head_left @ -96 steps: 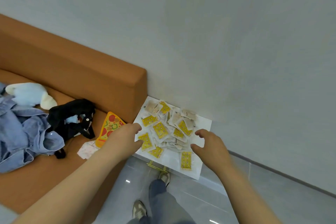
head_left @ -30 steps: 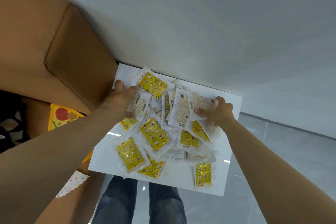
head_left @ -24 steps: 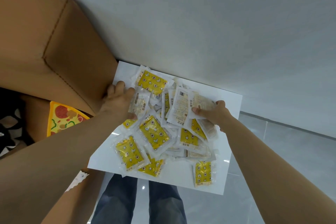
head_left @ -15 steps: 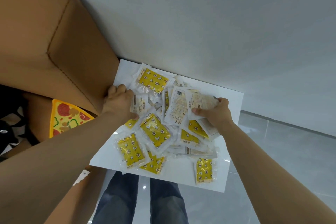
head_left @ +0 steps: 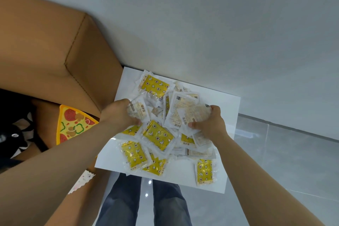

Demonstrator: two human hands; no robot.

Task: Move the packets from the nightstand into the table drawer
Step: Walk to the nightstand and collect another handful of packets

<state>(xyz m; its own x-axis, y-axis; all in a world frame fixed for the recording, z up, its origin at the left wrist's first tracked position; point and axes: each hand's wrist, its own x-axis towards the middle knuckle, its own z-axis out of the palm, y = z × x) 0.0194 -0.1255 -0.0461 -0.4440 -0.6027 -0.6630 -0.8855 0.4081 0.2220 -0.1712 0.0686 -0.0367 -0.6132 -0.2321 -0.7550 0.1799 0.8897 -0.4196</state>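
Head view: both hands' fingers pinch packets (head_left: 157, 135) heaped on the white nightstand (head_left: 229, 115), left hand (head_left: 119, 113), right hand (head_left: 211, 124); brown headboard (head_left: 88, 71) and pizza toy (head_left: 73, 124) crowd leftward.

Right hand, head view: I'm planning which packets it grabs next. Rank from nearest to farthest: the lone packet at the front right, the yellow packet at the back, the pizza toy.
From the right hand:
1. Lone packet, front right of the nightstand.
2. Back yellow packet, by the wall.
3. Pizza toy, on the sofa, far left.
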